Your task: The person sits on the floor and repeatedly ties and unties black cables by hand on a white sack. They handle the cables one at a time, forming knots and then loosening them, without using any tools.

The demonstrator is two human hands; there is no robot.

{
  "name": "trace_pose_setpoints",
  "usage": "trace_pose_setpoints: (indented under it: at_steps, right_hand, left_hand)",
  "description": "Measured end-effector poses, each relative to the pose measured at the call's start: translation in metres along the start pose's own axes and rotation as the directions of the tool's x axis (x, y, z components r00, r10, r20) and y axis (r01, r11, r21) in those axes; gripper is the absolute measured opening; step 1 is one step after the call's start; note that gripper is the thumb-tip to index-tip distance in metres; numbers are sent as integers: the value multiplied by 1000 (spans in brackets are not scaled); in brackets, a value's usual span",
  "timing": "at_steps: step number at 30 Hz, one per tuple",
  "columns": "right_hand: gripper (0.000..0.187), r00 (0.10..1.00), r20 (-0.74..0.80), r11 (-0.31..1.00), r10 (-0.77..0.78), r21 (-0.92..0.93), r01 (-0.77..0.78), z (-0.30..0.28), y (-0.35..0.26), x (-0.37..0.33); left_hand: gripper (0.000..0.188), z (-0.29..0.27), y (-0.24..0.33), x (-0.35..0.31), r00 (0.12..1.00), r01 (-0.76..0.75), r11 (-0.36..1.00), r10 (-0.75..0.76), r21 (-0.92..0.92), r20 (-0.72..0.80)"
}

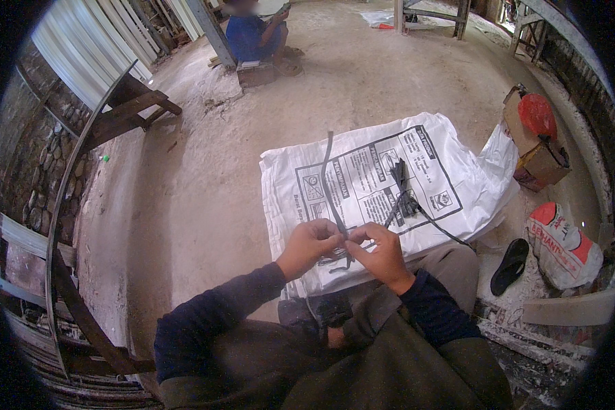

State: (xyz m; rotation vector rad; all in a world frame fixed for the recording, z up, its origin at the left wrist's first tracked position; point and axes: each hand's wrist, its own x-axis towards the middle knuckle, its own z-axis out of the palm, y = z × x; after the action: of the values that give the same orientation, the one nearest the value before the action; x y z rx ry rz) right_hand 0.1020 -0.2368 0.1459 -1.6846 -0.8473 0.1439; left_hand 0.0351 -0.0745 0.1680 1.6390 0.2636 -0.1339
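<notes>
A white woven sack (290,160) with black printing lies flat on the floor in front of my crossed legs. Over its near edge, my left hand (311,246) pinches a thin black strip (330,178) between thumb and fingers. My right hand (383,253) pinches the same strip just beside it, the fingertips of both almost touching. From there the strip runs away across the sack, and a short tail hangs below my fingers. A bundle of similar black strips (404,195) rests on the sack beyond my right hand, one long end trailing right.
Right of the sack are a cardboard box (536,150) with a red plastic bag (538,115), a black sandal (510,266) and a red-and-white sack (564,246). A wooden bench (126,109) stands at left. Far off, a person in blue (256,37) sits low beside a post (210,31).
</notes>
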Motion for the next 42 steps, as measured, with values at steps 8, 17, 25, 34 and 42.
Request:
trace_pose_setpoints:
  at_steps: [8, 17, 25, 34, 42]
  right_hand:
    - [6, 997, 21, 990, 78, 114, -80, 2, 11, -2]
    - [7, 960, 116, 881, 255, 381, -280, -1, 29, -1]
    - [10, 946, 171, 849, 276, 419, -323, 1, 30, 0]
    - [9, 901, 273, 722, 338, 539, -434, 3, 28, 2]
    - [13, 857, 359, 553, 370, 656, -514, -4, 16, 3]
  left_hand:
    - [13, 4, 2, -1, 999, -33, 998, 32, 47, 20]
    - [9, 3, 0, 0, 1000, 30, 991, -30, -132, -3]
    - [10, 4, 3, -1, 993, 104, 945, -115, -309, -16]
    - [22, 4, 8, -3, 988, 141, 972, -125, -186, 94]
    - [17, 3, 8, 0, 985, 167, 963, -154, -211, 78]
